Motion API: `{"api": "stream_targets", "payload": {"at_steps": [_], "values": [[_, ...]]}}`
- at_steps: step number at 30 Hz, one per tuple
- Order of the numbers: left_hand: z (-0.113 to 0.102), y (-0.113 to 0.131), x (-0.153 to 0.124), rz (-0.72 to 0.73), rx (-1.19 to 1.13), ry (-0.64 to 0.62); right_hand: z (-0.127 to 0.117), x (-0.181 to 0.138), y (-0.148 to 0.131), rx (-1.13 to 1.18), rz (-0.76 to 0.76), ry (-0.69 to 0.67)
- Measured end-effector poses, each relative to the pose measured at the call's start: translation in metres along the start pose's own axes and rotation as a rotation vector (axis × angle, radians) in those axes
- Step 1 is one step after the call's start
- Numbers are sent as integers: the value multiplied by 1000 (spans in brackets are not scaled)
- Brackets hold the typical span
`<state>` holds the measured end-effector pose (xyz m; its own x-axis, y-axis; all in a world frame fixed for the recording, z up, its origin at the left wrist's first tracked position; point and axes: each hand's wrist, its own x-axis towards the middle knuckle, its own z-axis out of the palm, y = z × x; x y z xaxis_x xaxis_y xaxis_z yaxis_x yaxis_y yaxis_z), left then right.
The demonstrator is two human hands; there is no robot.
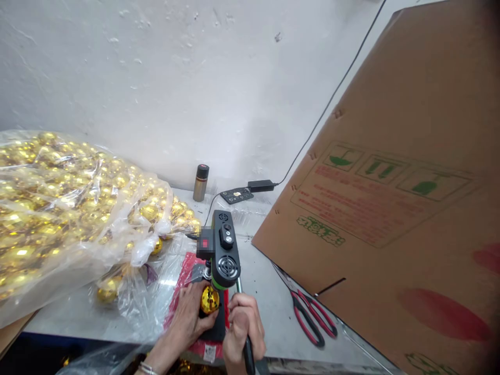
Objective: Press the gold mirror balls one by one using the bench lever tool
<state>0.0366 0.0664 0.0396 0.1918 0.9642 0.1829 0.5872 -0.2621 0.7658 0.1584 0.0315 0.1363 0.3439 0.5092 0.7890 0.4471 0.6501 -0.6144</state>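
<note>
My left hand has its fingers around a shiny gold ball ornament, which sits beneath the head of a small black bench machine that looks like a mini drill press. The ball's underside is hidden by my fingers. To the right, my right hand is closed on the machine's lever, a metal rod with a black grip. Red plastic sheeting lies under the machine's black base. Where the tool meets the ball, the head blocks the view.
A large clear bag of gold balls fills the left side. Red-handled scissors lie by a tall cardboard box on the right. Behind the machine are a bottle, a power adapter with cable and a dark flat packet.
</note>
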Motion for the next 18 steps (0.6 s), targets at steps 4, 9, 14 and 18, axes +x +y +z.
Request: {"api": "stream_targets", "payload": {"at_steps": [4, 9, 14, 18], "values": [[-2, 3, 1, 16, 11, 3, 3, -3, 2, -7, 53, 14], [-4, 7, 1, 18, 15, 20, 2, -2, 7, 3, -38, 15], [-5, 5, 0, 15, -4, 10, 2, -1, 7, -15, -39, 16], [-5, 5, 1, 3, 2, -4, 4, -1, 8, -11, -58, 25]]}}
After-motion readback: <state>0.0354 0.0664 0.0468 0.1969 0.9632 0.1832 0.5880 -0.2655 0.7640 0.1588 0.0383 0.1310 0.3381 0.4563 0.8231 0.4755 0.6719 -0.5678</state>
